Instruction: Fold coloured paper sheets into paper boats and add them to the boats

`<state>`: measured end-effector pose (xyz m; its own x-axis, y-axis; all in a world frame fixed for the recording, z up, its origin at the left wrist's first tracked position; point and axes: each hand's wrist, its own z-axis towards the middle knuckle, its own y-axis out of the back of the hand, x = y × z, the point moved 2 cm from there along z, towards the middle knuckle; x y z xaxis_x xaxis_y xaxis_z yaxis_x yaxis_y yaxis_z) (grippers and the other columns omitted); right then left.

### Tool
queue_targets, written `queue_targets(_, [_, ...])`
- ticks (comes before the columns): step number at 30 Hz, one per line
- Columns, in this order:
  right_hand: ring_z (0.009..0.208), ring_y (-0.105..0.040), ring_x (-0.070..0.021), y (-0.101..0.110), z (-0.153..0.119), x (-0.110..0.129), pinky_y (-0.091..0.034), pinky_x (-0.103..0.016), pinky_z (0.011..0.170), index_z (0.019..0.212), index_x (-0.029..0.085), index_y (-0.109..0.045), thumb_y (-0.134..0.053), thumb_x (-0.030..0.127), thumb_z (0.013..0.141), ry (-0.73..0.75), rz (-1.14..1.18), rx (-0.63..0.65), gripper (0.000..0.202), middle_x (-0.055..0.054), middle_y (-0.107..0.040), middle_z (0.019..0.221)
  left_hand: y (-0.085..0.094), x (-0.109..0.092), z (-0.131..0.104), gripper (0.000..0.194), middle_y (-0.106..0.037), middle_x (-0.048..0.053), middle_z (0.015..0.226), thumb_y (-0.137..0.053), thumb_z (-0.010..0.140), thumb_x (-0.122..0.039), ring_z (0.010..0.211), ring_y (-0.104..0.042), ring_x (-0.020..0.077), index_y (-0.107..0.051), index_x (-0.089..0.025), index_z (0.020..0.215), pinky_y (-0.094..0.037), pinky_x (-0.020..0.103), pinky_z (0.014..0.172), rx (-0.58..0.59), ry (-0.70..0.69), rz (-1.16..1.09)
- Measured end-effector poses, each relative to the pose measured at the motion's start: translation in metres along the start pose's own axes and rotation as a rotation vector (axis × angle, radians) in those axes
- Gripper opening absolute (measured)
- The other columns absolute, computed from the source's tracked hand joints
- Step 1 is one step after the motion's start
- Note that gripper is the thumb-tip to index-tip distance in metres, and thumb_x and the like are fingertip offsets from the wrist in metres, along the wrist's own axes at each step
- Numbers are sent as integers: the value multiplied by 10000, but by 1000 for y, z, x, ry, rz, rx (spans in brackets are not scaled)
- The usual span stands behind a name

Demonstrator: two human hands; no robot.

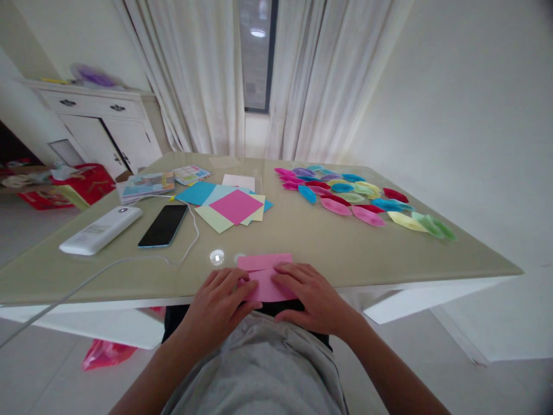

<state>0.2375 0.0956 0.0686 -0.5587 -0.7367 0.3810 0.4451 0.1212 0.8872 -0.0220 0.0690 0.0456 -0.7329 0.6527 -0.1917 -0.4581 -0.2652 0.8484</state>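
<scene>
A sheet of pink paper (265,262) lies at the table's near edge, with a fold line across it and its upper strip lying flat. My left hand (221,301) presses on its left side with curled fingers, the thumb near the lower edge. On the right side, my right hand (311,295) rests its fingertips on the same sheet, its thumb lower and apart from the fingers. Both hands hold the paper at the edge, and parts of it are hidden under the fingers.
Coloured paper squares (237,206) lie beyond my hands. Folded paper pieces (337,204) in several colours spread across the table's (453,262) right side. At left are a black-screened phone (164,226), a white device (101,230), a white cable (129,259) and booklets (149,184).
</scene>
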Motion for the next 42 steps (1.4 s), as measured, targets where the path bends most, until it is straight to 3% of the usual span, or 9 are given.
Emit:
queue_targets(4, [1404, -614, -305, -6, -1, -2, -436, -506, 1205, 1391, 249, -693, -586, 397, 1119, 23, -2, -49, 328, -132, -702, 1485, -2, 4, 2, 171, -713, 104, 1361, -611, 1083, -288, 1265, -622, 313, -768, -261, 1144, -486, 485, 1079, -94, 14, -17])
queue_targets(7, [1321, -665, -273, -6, 2, -5, -476, -459, 1144, 1302, 227, -708, -488, 275, 1153, -14, 57, -98, 270, -117, -754, 1394, -3, 6, 8, 201, -754, 88, 1310, -552, 1109, -266, 1251, -659, 292, -751, -249, 1129, -491, 464, 1082, -62, 35, -79])
queue_targets(11, [1128, -694, -271, -2, 12, -8, -515, -431, 1029, 1170, 200, -708, -526, 248, 1127, -106, 95, -114, 193, -114, -780, 1208, -4, 7, 17, 216, -800, 85, 1137, -534, 1118, -292, 1036, -737, 255, -691, -202, 1237, -554, 396, 933, -50, 128, -103])
queue_targets(15, [1049, -657, -259, 1, 25, -10, -515, -387, 955, 1034, 199, -683, -635, 191, 1055, -182, 93, -132, 52, -91, -725, 1095, -6, 6, 22, 214, -810, 63, 1066, -525, 1120, -262, 936, -735, 242, -737, -229, 1112, -546, 364, 854, -89, 110, -21])
queue_targets(21, [957, -646, -223, -2, 33, -16, -490, -337, 884, 965, 192, -663, -733, 88, 954, -239, 109, -159, 125, -52, -673, 1027, -11, 3, 12, 237, -798, 87, 1152, -544, 1122, -304, 1035, -721, 264, -760, -206, 1134, -551, 399, 943, -123, 35, 22])
queue_targets(26, [945, -641, -224, -6, 34, -17, -498, -338, 876, 972, 188, -656, -753, 111, 964, -256, 73, -180, 124, -47, -661, 1011, -14, 1, 1, 343, -770, 130, 1233, -548, 1120, -406, 1125, -708, 287, -712, -153, 1284, -561, 430, 1007, -146, -53, 79])
queue_targets(32, [1012, -640, -257, -8, 22, -4, -519, -372, 912, 1003, 202, -662, -732, 206, 1019, -173, -32, -159, 71, -74, -697, 1065, -12, -1, -4, 219, -780, 116, 1184, -587, 1102, -228, 1064, -719, 275, -716, -139, 1255, -562, 423, 955, -154, -97, 113])
queue_targets(36, [1027, -647, -301, -13, 9, 4, -518, -426, 914, 1060, 192, -681, -834, 395, 952, -49, -188, -177, 276, -112, -739, 1163, -7, -2, -6, 233, -788, 110, 1159, -531, 1100, -143, 1017, -720, 265, -738, -141, 1206, -563, 409, 904, -148, -116, 102])
queue_targets(42, [942, -673, -273, -21, 4, 8, -506, -422, 891, 1028, 181, -731, -740, 260, 1025, 53, -371, -304, 80, -85, -806, 1073, -4, -3, -6, 309, -795, 125, 1145, -465, 1079, -63, 1001, -715, 274, -744, -113, 1203, -568, 415, 899, -161, -176, 153])
